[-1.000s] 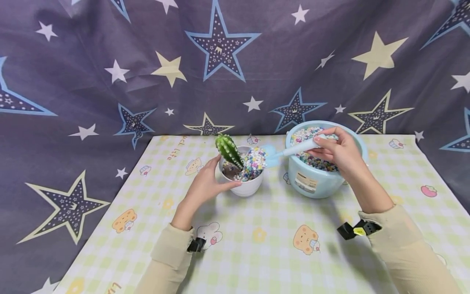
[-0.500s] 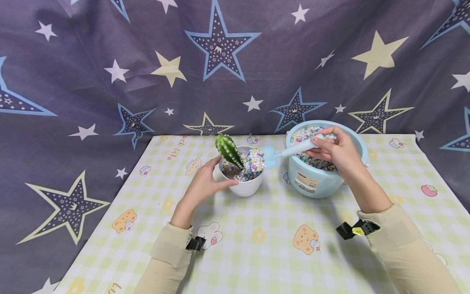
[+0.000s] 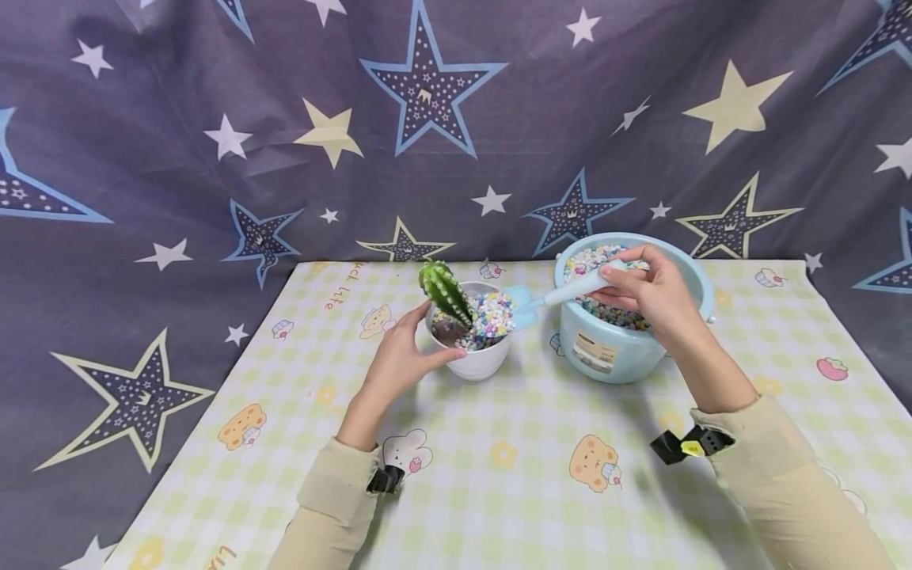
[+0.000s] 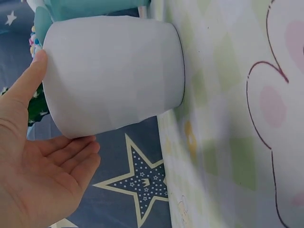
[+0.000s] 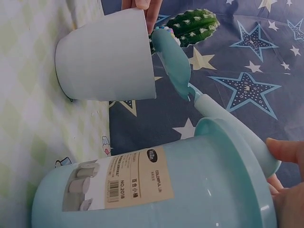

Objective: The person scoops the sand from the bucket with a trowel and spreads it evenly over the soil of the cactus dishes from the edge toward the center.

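Observation:
A white flowerpot [image 3: 480,366] holds a green cactus [image 3: 445,293], which leans left, with pebbles round its base. My left hand [image 3: 399,356] steadies the pot from the left, thumb at the near rim and fingers round the far side. My right hand [image 3: 663,293] grips the handle of a light blue toy shovel [image 3: 580,286]. The shovel's blade reaches over the pot's right rim, bearing a heap of multicoloured pebbles [image 3: 493,313]. In the right wrist view, the blade's underside [image 5: 173,64] shows beside the pot's mouth.
Below my right hand stands a light blue bucket [image 3: 630,352] of similar pebbles, with a paper label on its front. A checked cloth [image 3: 499,491] with cartoon prints covers the table. Behind hangs a dark curtain [image 3: 342,182] with stars.
The shovel's blade has dipped and shifted very slightly left over the pot, along with its pebbles. My right hand has shifted a little left. The pot stays in place, held by my left hand.

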### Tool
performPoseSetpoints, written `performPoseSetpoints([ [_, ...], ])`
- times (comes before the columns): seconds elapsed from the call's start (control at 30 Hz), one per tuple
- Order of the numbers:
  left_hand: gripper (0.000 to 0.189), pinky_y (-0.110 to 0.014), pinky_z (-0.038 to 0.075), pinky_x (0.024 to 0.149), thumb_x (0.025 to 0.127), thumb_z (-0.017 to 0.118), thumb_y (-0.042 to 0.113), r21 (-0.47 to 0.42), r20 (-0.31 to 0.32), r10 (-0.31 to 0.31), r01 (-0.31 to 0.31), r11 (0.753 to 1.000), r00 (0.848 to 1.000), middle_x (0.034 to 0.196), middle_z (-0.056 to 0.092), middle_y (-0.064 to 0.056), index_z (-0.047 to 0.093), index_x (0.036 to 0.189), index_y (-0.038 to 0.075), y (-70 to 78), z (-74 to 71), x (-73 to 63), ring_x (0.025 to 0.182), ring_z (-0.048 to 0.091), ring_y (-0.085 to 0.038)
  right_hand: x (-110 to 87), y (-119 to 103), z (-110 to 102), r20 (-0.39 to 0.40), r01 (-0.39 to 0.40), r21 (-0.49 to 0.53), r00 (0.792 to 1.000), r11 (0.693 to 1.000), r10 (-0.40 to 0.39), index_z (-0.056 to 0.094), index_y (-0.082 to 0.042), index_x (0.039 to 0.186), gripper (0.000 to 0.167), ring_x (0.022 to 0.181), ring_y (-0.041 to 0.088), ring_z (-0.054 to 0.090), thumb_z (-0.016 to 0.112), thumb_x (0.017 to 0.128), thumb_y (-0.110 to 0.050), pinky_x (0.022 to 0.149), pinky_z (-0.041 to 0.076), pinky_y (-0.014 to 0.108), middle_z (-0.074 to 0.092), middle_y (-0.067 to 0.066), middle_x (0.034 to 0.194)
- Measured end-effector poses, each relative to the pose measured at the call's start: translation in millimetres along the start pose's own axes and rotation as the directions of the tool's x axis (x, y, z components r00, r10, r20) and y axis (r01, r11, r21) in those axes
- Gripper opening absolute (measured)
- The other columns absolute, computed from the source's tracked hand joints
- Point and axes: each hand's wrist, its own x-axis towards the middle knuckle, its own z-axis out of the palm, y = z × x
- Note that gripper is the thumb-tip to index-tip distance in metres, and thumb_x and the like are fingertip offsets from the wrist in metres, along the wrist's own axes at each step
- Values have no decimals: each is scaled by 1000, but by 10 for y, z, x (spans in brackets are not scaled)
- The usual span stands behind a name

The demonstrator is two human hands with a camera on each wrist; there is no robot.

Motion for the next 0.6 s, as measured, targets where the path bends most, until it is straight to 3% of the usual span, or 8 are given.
performPoseSetpoints([
  [0.6, 106, -54, 39, 116, 75, 81, 57, 23, -35, -37, 38, 999, 999, 157, 43, -13, 32, 157, 11, 51, 52, -45, 142, 42, -39, -10, -21, 44, -15, 3, -21, 1000, 1000, -3, 47, -7, 104, 18, 71, 10, 75, 62, 96, -2, 74, 61, 22, 71, -2, 77],
])
